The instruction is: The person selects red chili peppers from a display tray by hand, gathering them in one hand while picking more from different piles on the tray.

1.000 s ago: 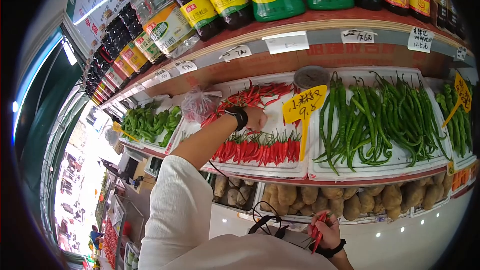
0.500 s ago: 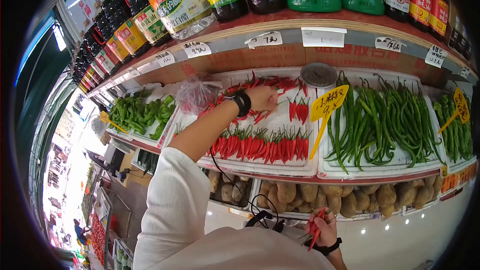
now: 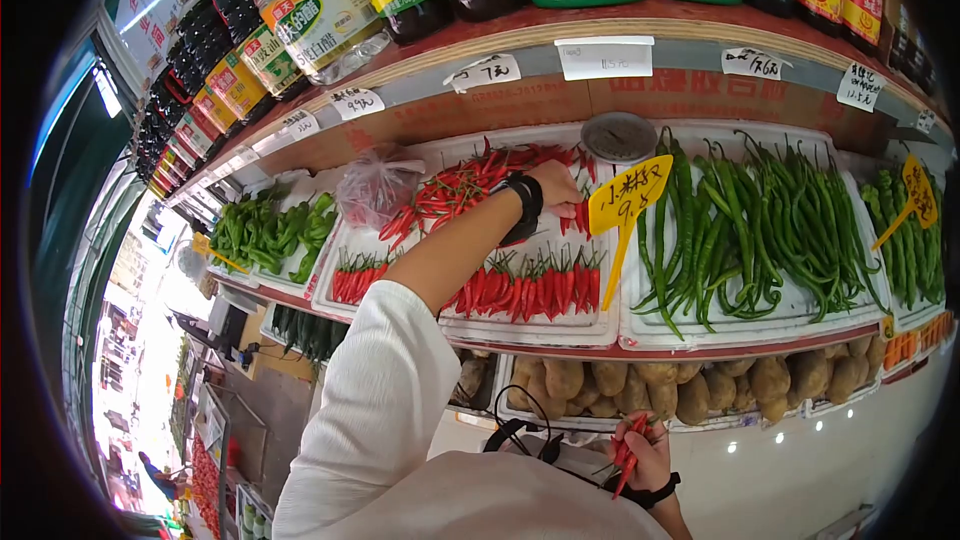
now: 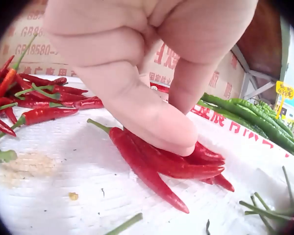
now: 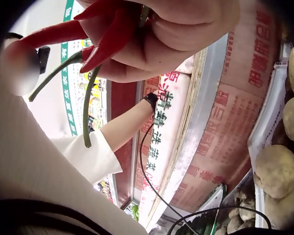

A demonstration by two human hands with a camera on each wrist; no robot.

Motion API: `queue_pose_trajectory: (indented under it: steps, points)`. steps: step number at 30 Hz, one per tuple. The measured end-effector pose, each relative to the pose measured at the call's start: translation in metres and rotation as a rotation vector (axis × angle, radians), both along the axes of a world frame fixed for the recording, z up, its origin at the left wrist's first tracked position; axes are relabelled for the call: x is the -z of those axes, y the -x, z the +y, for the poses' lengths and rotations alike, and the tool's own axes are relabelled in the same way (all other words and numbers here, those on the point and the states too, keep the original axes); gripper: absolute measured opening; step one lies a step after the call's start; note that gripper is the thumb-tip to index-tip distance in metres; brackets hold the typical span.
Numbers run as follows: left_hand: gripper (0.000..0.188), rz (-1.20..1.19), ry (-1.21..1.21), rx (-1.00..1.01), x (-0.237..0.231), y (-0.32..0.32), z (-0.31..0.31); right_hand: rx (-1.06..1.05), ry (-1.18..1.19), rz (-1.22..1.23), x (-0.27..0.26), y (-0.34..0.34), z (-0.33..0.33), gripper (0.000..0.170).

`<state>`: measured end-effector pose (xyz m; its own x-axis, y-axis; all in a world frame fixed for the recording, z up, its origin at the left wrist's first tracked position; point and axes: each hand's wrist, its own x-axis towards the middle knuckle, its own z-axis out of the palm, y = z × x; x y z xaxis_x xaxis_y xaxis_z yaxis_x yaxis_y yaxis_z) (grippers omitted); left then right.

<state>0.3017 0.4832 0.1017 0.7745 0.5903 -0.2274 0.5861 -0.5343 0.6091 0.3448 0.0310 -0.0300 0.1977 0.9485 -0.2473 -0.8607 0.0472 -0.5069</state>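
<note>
My left hand (image 3: 557, 188) is over the white foam tray (image 3: 330, 280) of red chili peppers, near the yellow price sign (image 3: 632, 192). In the left wrist view its thumb and fingers pinch a small bunch of red chili peppers (image 4: 152, 166) lying low over the white tray floor. Down by my body, my right hand (image 3: 652, 455) grips several red chili peppers (image 3: 625, 455). Seen from the right wrist, these chili peppers (image 5: 115, 36) stick out of the curled fingers, with green stems hanging down.
Loose red chilies (image 3: 450, 190) and a plastic bag (image 3: 378, 190) lie at the tray's back, with a row of chilies (image 3: 525, 285) along its front. A round grey dish (image 3: 619, 138) stands behind. Long green peppers (image 3: 760, 230) are to the right, potatoes (image 3: 690, 395) below, a bottle shelf (image 3: 500, 40) above.
My left hand has moved right across the tray, from the loose chilies to the small bunch beside the price sign. My right hand still holds its chili peppers near my body.
</note>
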Motion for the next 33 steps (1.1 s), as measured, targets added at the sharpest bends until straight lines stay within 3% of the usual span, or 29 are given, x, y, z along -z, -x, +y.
queue_pose_trajectory:
  steps: [4,8,9,12,15,18,20,24,27,30,33]
  points:
    - [0.020,-0.028,-0.052,0.026,0.017,0.000,0.010,-0.037,0.011,0.006,-0.001,-0.003,0.003,0.025]
    - [0.019,0.213,-0.179,-0.037,0.018,0.011,0.023,-0.062,-0.004,-0.001,-0.001,-0.006,0.003,0.025]
    - [0.023,0.485,-0.486,0.234,0.015,0.016,0.028,-0.065,-0.009,-0.002,-0.001,-0.007,0.004,0.025]
    - [0.018,0.625,-0.248,0.276,-0.003,0.045,0.012,-0.062,-0.003,0.001,0.000,-0.009,0.004,0.026]
    - [0.017,0.579,-0.178,0.149,0.024,0.069,0.015,-0.050,0.006,0.007,0.002,-0.007,0.003,0.026]
    - [0.021,0.623,-0.498,0.275,0.045,0.071,0.024,-0.064,0.005,0.017,0.001,-0.005,0.004,0.026]
    - [0.022,0.618,-0.550,0.227,0.053,0.075,0.025,-0.075,0.008,0.008,0.001,-0.005,0.004,0.026]
    - [0.023,0.598,-0.592,0.154,0.052,0.077,0.019,-0.084,0.009,0.011,-0.001,-0.006,0.004,0.027]
    - [0.024,0.543,-0.632,0.041,0.015,0.062,0.003,-0.067,0.014,0.024,-0.001,-0.006,0.003,0.027]
    - [0.029,0.396,-0.272,0.085,-0.025,0.034,0.004,-0.041,0.046,0.075,-0.002,-0.006,0.003,0.027]
    - [0.031,0.158,-0.181,-0.010,0.004,0.011,0.021,-0.026,0.058,0.129,-0.001,-0.007,0.002,0.029]
